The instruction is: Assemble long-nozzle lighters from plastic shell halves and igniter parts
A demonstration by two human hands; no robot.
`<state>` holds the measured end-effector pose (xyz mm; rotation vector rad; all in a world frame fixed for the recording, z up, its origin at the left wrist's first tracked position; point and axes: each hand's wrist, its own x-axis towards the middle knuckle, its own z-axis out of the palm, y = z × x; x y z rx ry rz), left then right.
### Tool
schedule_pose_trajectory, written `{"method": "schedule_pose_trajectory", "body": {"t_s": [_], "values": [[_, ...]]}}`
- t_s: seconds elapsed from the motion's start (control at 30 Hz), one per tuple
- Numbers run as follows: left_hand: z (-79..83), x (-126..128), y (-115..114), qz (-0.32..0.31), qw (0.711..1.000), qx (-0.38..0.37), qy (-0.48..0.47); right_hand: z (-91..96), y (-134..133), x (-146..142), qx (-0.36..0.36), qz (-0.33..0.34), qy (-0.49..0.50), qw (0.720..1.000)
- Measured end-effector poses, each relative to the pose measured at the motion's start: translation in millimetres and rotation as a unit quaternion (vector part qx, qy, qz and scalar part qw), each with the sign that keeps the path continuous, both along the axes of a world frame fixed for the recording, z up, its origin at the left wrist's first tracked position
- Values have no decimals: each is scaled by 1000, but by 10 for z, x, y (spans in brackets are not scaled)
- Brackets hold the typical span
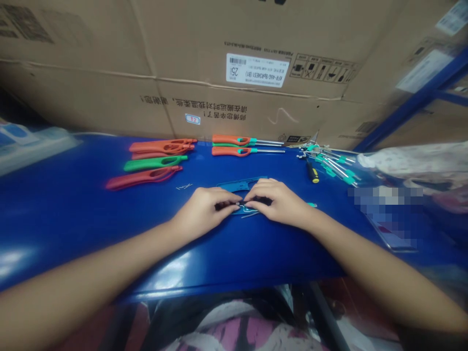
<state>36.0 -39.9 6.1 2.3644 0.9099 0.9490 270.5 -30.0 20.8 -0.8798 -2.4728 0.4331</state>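
Observation:
Near the middle of the table, my left hand point(206, 207) and my right hand point(278, 200) come together with thumbs and forefingers pinched. Between the fingertips is a small black part point(242, 203), largely covered by them. Just under it lies a blue lighter casing half point(239, 211) with a thin white wire point(250, 209) on it. Behind my fingers rests another blue casing half point(237, 185), partly hidden by my right hand. A thin metal rod point(249, 215) lies along the near side.
Red, orange and green lighter casings point(153, 176) lie at left, beside small metal pins point(185, 186). Long-nosed lighters point(234, 151) lie at the back. Farther right are metal tubes with teal parts point(334, 165), a screwdriver point(312, 173) and a phone point(393, 234). A cardboard box point(183, 48) stands behind.

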Motion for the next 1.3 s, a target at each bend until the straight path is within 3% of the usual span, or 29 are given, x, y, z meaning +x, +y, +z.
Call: {"method": "schedule_pose_trajectory", "body": {"t_s": [0.57,0.83,0.93,1.1,1.3], "values": [[-14,4,-2,1,999,-40,3,14,5,20,55,31,-50,997],[-11,5,4,8,999,-40,-1,50,-63,-21,170,42,-118,978],[13,-1,-3,1,1000,-6,27,58,-69,-23,140,19,-117,983],[81,-29,-17,19,997,52,62,102,-33,50,21,-14,-63,998],[127,-73,-4,8,987,81,140,133,-5,110,17,-25,-67,997]]}}
